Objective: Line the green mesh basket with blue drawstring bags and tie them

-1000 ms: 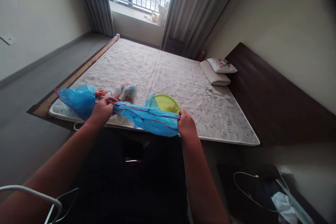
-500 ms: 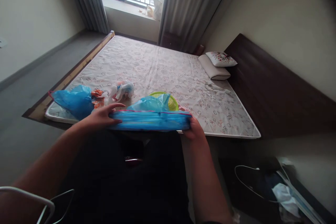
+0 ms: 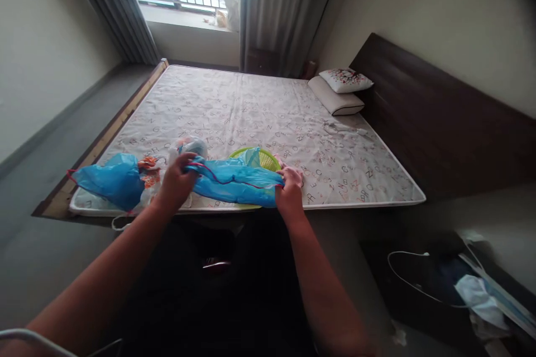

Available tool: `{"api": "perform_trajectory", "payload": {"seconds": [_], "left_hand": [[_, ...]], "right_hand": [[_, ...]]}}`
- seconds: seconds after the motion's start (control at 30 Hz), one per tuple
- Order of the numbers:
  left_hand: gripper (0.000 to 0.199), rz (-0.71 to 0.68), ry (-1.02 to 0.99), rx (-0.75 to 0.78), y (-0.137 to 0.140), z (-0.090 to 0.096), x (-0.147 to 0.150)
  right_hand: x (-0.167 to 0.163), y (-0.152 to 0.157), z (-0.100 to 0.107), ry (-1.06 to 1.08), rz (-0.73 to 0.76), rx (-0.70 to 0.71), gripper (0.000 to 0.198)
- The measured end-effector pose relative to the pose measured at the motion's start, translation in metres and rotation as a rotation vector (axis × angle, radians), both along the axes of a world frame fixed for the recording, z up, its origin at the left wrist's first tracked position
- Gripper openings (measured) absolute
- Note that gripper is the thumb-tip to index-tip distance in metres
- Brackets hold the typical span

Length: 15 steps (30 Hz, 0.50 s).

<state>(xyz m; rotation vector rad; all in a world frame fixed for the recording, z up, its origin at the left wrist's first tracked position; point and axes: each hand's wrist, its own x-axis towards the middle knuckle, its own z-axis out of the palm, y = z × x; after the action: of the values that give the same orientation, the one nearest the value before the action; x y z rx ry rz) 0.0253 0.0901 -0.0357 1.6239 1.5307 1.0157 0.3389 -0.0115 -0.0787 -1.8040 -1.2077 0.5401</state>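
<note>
A blue plastic bag (image 3: 234, 187) with a red drawstring is stretched between my two hands above the bed's near edge. My left hand (image 3: 178, 178) is closed on its left end, and my right hand (image 3: 290, 192) grips the right end near the drawstring. Behind the bag stands a yellow-green plastic basket (image 3: 268, 159), partly covered by the blue film. Left of my left hand lies a second blue plastic bag (image 3: 111, 178), with orange-and-white crumpled packaging (image 3: 149, 173) at its mouth. A clear plastic bag (image 3: 195, 146) with contents I cannot make out sits just behind my left hand.
The patterned mattress (image 3: 209, 106) spreads ahead, with two pillows (image 3: 341, 89) by the dark headboard (image 3: 419, 106). A pale cable (image 3: 343, 129) lies on it. At lower right is a dark bedside table (image 3: 389, 273) with a cord and white tissue (image 3: 481, 295).
My left hand has closed on the bag's end, where its fingers were apart before. The bag has gone from a flat, taut band to a looser, sagging shape, its drawstring now wavy.
</note>
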Motion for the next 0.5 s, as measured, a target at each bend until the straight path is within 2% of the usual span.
{"api": "perform_trajectory", "payload": {"seconds": [0.1,0.17,0.23,0.33,0.4,0.5], "left_hand": [[0.027,-0.186,0.24,0.279,-0.007,-0.003,0.032],[0.022,-0.325,0.318,0.333,-0.005,-0.013,0.057],[0.018,-0.44,0.341,0.262,0.003,-0.03,0.082],[0.019,-0.604,0.377,0.063,0.022,-0.065,0.116],[0.018,-0.679,0.406,-0.038,0.036,-0.088,0.133],[0.007,-0.748,0.451,-0.168,0.053,-0.117,0.153]], "right_hand": [[-0.006,0.011,-0.007,0.05,-0.039,0.048,0.054],[-0.009,0.022,-0.015,0.116,-0.064,0.065,0.054],[-0.015,0.033,-0.027,0.27,-0.092,0.021,0.046],[-0.026,0.04,-0.047,0.699,-0.105,-0.061,0.032],[-0.031,0.035,-0.061,0.938,-0.105,-0.052,0.034],[-0.03,0.017,-0.077,0.966,-0.22,-0.024,0.046]]}}
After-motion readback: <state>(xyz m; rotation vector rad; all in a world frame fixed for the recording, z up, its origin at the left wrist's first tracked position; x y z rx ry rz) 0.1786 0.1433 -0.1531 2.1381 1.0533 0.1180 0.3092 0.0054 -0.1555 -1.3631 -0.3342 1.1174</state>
